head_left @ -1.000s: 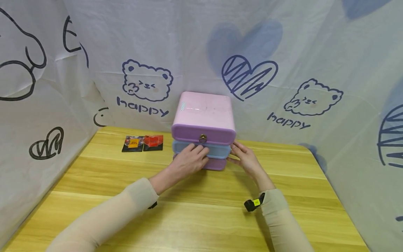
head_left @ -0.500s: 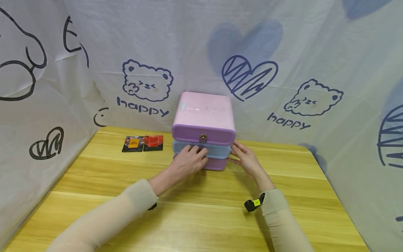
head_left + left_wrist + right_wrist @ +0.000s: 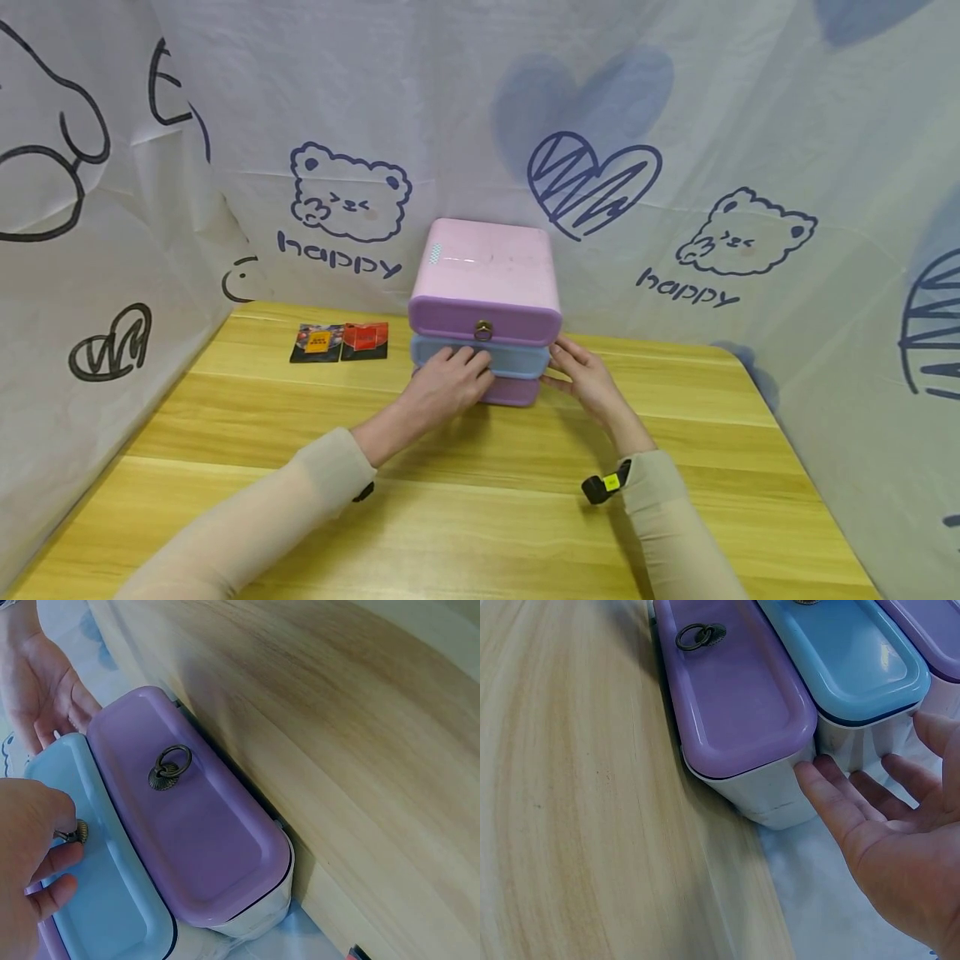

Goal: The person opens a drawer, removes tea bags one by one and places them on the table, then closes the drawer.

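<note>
A small pink drawer cabinet (image 3: 491, 258) stands at the back of the table, with purple, blue and purple drawer fronts stacked one over another. My left hand (image 3: 448, 385) is at the middle, blue drawer front (image 3: 521, 360). In the left wrist view its thumb and fingers pinch the bronze ring pull (image 3: 79, 832), partly covering it. The bottom purple drawer front (image 3: 202, 840) has its own ring pull (image 3: 169, 769) hanging free. Against the cabinet's right side, my right hand (image 3: 889, 832) rests with fingers extended, touching the white side wall (image 3: 769, 795).
Two small packets, a dark one with a yellow patch (image 3: 318, 342) and a red-and-black one (image 3: 365, 341), lie left of the cabinet. Behind the wooden table (image 3: 480, 517) hangs a white printed cloth (image 3: 465, 100).
The fingers of my left hand shift slightly at the blue drawer front. Cabinet, packets and right hand keep their places.
</note>
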### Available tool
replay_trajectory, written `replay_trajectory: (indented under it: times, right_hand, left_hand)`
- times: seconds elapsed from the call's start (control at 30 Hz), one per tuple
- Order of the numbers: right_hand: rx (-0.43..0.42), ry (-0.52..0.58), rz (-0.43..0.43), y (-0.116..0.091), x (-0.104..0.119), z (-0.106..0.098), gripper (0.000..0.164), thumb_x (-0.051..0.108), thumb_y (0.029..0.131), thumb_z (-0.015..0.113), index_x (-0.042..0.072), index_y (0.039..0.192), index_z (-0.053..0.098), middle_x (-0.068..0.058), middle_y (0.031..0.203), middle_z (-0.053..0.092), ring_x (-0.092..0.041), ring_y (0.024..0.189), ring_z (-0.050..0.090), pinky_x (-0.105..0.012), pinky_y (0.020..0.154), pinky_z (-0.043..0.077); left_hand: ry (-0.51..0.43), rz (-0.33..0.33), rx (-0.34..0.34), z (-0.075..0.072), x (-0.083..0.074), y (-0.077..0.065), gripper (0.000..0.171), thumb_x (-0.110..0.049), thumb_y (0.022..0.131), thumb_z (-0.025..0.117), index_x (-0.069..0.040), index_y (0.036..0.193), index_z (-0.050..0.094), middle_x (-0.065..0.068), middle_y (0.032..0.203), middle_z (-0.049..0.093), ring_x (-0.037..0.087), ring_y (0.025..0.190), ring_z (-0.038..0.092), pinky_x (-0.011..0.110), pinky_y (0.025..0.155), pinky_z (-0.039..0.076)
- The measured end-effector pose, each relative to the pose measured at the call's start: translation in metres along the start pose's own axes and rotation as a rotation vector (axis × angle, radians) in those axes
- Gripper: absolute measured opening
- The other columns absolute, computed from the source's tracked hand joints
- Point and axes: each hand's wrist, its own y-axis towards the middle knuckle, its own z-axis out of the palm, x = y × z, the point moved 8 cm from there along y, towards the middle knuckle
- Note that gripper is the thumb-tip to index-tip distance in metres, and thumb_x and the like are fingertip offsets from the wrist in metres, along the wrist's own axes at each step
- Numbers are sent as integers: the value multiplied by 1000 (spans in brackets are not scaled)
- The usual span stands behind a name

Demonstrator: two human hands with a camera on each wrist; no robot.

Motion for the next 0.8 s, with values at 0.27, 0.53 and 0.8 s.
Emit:
replay_trajectory:
  times: [0.27, 0.53, 0.8]
  right_hand:
    - [-1, 2, 2, 0, -1, -1, 55, 22, 112, 46, 1, 161, 31, -22, 163, 35, -34, 138, 51, -46, 107, 51]
    - [-3, -15, 2, 0, -1, 0, 56, 23, 112, 47, 1, 161, 33, -20, 164, 36, -29, 136, 54, -45, 106, 52]
    - [-15, -28, 9, 1, -1, -1, 54, 22, 113, 45, 1, 161, 33, -20, 164, 36, -23, 132, 55, -44, 105, 53]
  left_hand:
    - [-13, 5, -18, -2, 0, 0, 6, -7, 94, 72, -11, 96, 68, 7, 101, 62, 23, 85, 61, 30, 64, 51]
    - [-7, 12, -36, -6, -2, -2, 4, -7, 95, 72, -10, 96, 69, 7, 101, 63, 23, 84, 61, 29, 65, 52]
    - [-16, 29, -33, -11, -6, -5, 5, -6, 96, 71, -10, 99, 70, 7, 102, 65, 24, 86, 63, 29, 66, 54]
